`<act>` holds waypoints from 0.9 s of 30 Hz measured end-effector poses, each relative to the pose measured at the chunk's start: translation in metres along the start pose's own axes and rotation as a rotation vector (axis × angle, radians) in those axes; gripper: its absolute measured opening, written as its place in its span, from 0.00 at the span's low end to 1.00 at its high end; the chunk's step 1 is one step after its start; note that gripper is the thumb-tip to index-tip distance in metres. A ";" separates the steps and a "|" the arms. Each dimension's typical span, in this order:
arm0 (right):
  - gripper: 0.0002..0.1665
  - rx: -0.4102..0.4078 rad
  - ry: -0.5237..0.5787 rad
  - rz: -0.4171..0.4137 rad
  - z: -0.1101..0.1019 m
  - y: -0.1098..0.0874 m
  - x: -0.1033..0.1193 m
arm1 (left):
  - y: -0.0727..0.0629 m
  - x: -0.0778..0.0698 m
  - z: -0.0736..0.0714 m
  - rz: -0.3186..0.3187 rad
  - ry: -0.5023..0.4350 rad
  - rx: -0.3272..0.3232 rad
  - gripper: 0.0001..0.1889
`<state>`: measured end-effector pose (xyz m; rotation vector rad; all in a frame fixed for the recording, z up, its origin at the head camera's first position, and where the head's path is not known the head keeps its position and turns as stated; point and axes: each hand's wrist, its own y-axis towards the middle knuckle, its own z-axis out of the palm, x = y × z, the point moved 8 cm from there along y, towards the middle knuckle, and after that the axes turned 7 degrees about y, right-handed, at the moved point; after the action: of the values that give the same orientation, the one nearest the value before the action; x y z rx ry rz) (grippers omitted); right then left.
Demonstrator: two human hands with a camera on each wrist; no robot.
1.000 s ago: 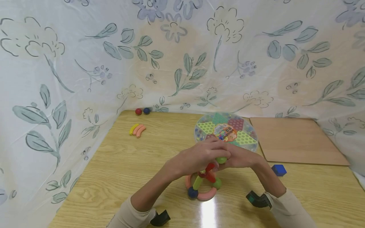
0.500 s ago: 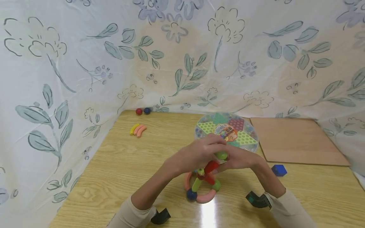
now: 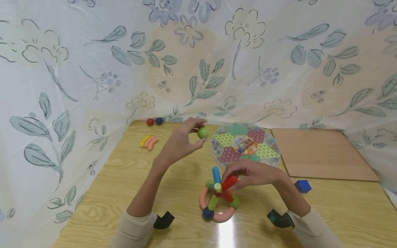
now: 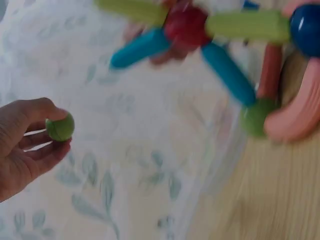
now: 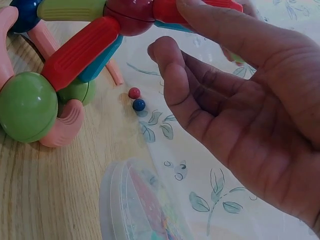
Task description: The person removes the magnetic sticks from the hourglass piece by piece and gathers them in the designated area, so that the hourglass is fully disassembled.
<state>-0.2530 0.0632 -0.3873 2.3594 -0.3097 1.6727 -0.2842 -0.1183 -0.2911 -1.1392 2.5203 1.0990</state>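
Observation:
My left hand (image 3: 178, 144) is raised left of the round game board, pinching a green ball (image 3: 203, 133) between thumb and fingers. On the table stands a structure of toy rods and balls. Its base is a ring of curved pink rods (image 3: 224, 216) with green and dark blue balls. Straight rods rise to a red ball (image 4: 186, 24) at the top. A blue rod (image 3: 216, 175), a yellow-green rod and a red rod (image 3: 230, 182) stick out from that ball. My right hand (image 3: 252, 172) curls around the upper red rod, thumb against it; the index fingertip looks slightly apart below.
The clear round game board (image 3: 231, 125) lies behind the structure. A brown board (image 3: 325, 151) and a blue block (image 3: 303, 186) are to the right. Yellow and pink curved rods (image 3: 151, 142), a red ball (image 3: 150, 122) and a blue ball (image 3: 159, 121) lie back left.
My left hand has come away from my right hand, up and left, carrying the green ball. The structure's blue rod is now uncovered. My right hand stays by the red rod.

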 end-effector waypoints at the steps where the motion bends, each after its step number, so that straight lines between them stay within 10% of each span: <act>1: 0.15 0.002 -0.001 0.000 0.000 0.000 0.000 | -0.002 0.010 -0.005 -0.036 -0.003 -0.005 0.25; 12: 0.15 0.013 -0.013 0.006 0.002 0.001 0.000 | -0.002 0.128 -0.039 -0.251 0.161 -0.102 0.18; 27: 0.16 0.011 -0.039 -0.020 0.002 -0.002 0.001 | 0.007 0.238 -0.006 -0.373 0.463 0.023 0.16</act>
<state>-0.2502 0.0646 -0.3873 2.3974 -0.2837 1.6248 -0.4538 -0.2588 -0.3829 -1.9450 2.4526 0.7755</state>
